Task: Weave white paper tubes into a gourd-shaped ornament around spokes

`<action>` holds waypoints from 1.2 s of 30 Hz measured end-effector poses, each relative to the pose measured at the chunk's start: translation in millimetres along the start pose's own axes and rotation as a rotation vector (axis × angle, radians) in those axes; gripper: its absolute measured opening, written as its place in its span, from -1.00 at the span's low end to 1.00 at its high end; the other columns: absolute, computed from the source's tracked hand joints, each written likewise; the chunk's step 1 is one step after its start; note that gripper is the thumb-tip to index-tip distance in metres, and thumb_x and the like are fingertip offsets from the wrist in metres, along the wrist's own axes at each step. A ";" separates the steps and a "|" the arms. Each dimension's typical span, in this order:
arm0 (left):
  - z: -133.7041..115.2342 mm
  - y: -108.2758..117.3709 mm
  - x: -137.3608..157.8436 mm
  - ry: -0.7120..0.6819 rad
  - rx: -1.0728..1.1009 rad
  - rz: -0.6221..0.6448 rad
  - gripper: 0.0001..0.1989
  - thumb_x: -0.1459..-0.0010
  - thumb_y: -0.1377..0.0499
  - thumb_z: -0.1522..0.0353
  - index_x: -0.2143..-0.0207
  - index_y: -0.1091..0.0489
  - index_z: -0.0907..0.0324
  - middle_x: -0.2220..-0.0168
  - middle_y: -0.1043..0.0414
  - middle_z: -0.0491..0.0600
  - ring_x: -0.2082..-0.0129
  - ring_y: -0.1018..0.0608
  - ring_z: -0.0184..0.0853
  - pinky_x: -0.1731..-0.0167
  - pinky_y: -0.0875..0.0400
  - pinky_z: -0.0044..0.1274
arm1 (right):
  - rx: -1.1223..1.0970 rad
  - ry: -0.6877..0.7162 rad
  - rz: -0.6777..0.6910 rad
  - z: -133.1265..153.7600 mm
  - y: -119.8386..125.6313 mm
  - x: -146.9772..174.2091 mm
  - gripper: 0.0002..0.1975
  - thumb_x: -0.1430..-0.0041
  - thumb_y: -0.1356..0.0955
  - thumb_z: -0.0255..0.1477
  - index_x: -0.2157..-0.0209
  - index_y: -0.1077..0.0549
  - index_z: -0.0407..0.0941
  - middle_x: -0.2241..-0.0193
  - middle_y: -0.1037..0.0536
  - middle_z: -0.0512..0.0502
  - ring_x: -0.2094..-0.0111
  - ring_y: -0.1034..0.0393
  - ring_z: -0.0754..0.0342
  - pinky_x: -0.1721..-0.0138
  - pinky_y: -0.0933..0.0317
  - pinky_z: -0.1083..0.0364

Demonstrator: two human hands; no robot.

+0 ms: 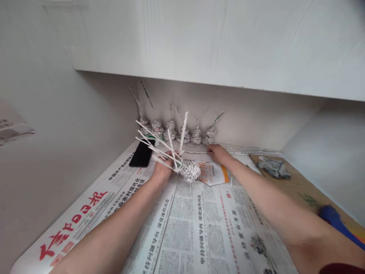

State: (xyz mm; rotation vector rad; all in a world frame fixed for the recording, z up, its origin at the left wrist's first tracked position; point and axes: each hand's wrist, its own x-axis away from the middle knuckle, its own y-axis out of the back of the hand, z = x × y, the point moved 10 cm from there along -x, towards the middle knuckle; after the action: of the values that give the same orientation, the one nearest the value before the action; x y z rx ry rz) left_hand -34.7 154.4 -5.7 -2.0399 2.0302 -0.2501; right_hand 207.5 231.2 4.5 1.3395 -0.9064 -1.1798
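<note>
My left hand [164,169] is closed around the stick end of a half-woven paper gourd [190,171]. The gourd lies tilted, its rounded woven end toward the right and several loose paper sticks fanning up and left. Farther back, my right hand [219,155] has its fingers pinched at the thin rolled paper sticks [245,153] lying along the wall; the fingertips are partly hidden. A white and orange printed sheet [213,174] lies below the right hand. Just behind that hand stands a row of several woven paper gourds [196,135] with stems pointing up.
Newspaper [182,228] covers the table. A black phone [142,154] lies left of my left hand. At right, a cardboard sheet [285,186] bears a crumpled grey cloth [273,167] and a blue tool [333,219]. A white overhanging panel [216,49] juts out above the back.
</note>
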 end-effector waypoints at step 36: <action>6.3 -11.4 4.2 -0.005 -0.123 0.096 -0.71 0.07 -0.32 0.17 0.46 -0.49 0.24 0.59 -0.43 -0.09 0.62 -0.37 -0.45 0.58 -0.22 -0.61 | 0.149 0.146 -0.013 31.4 14.9 26.9 -0.69 -0.22 -0.17 -0.64 0.07 -0.38 -0.14 0.09 -0.49 -0.25 0.02 -0.28 -0.05 0.09 -0.13 0.09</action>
State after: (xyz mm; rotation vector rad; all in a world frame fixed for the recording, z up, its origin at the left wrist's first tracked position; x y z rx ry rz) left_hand -21.8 150.6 -8.7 -2.0026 2.1827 -0.1046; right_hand 184.4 196.2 17.5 1.5323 -0.8949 -1.0260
